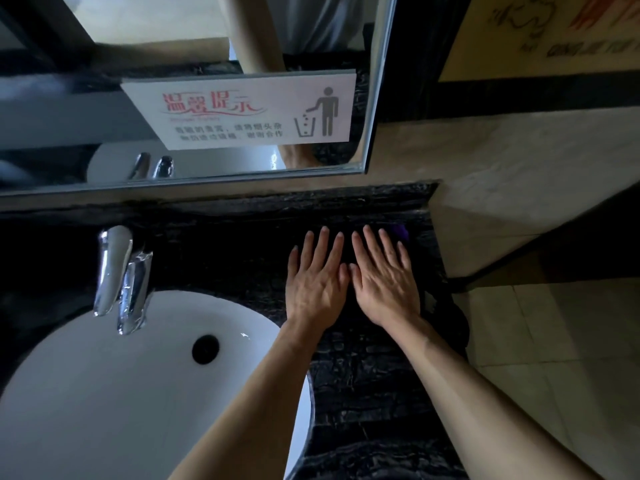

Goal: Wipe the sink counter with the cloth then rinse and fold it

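A dark purple cloth (401,233) lies flat on the black marble counter (363,382) to the right of the basin. It is mostly hidden under my hands, and only a purple corner shows past my right fingertips. My left hand (317,278) and my right hand (382,278) lie side by side on it, palms down, fingers straight and spread, thumbs almost touching.
A white oval basin (104,375) with a dark drain (205,348) fills the lower left, and a chrome faucet (121,275) stands at its rim. Behind are a mirror (194,36) with a notice sign (249,110). The counter's right edge drops to a tiled floor (554,341).
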Demonstrator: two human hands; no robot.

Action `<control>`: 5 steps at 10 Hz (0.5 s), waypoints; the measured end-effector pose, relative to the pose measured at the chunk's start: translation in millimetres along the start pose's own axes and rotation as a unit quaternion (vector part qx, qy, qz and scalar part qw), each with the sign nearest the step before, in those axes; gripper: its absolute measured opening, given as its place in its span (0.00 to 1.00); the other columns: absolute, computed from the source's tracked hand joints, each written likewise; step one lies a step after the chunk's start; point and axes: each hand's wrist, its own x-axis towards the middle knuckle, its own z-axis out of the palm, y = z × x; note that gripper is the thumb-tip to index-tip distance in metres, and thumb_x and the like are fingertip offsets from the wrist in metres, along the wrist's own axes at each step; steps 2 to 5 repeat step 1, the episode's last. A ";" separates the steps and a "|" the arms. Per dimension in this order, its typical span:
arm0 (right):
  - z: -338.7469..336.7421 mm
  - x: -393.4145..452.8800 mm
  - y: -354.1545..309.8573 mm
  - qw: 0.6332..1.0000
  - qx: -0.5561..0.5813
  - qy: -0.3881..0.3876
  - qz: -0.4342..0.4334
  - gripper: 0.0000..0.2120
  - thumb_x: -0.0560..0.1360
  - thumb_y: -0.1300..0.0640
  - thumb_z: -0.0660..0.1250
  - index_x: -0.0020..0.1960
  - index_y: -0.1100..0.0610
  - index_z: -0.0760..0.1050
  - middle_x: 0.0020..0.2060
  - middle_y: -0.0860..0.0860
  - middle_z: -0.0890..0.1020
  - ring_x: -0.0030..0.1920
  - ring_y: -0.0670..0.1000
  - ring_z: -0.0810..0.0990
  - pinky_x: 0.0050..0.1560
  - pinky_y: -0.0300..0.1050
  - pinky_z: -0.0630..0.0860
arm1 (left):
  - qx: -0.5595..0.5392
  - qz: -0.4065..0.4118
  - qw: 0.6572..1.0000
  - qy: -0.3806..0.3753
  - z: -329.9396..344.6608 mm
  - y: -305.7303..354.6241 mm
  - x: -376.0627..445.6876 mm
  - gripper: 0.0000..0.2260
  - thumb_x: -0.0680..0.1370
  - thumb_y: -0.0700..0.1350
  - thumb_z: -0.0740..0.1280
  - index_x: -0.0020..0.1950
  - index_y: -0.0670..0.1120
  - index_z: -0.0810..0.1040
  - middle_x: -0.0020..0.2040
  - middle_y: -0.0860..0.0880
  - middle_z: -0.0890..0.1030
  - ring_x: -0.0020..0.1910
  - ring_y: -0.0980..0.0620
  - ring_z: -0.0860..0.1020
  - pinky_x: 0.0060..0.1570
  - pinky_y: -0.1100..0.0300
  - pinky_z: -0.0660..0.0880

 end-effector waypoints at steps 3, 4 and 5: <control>-14.8 -3.3 -5.7 0.999 0.043 -0.019 0.009 0.36 0.78 0.38 0.40 0.83 0.52 0.53 0.83 0.52 0.54 0.82 0.57 0.52 0.80 0.60 0.49 | -0.031 -0.017 0.999 0.024 -10.5 -4.2 -12.6 0.30 0.81 0.61 0.43 0.83 0.57 0.50 0.84 0.48 0.49 0.83 0.46 0.46 0.80 0.45 0.49; -14.8 -3.3 -5.7 0.999 0.043 -0.019 0.009 0.36 0.78 0.38 0.40 0.83 0.52 0.53 0.83 0.52 0.54 0.82 0.57 0.52 0.80 0.60 0.49 | -0.031 -0.017 0.999 0.024 -10.5 -4.2 -12.6 0.30 0.81 0.61 0.43 0.83 0.57 0.50 0.84 0.48 0.49 0.83 0.46 0.46 0.80 0.45 0.49; -14.8 -3.3 -5.7 0.999 0.043 -0.019 0.009 0.36 0.78 0.38 0.40 0.83 0.52 0.53 0.83 0.52 0.54 0.82 0.57 0.52 0.80 0.60 0.49 | -0.031 -0.017 0.999 0.024 -10.5 -4.2 -12.6 0.30 0.81 0.61 0.43 0.83 0.57 0.50 0.84 0.48 0.49 0.83 0.46 0.46 0.80 0.45 0.49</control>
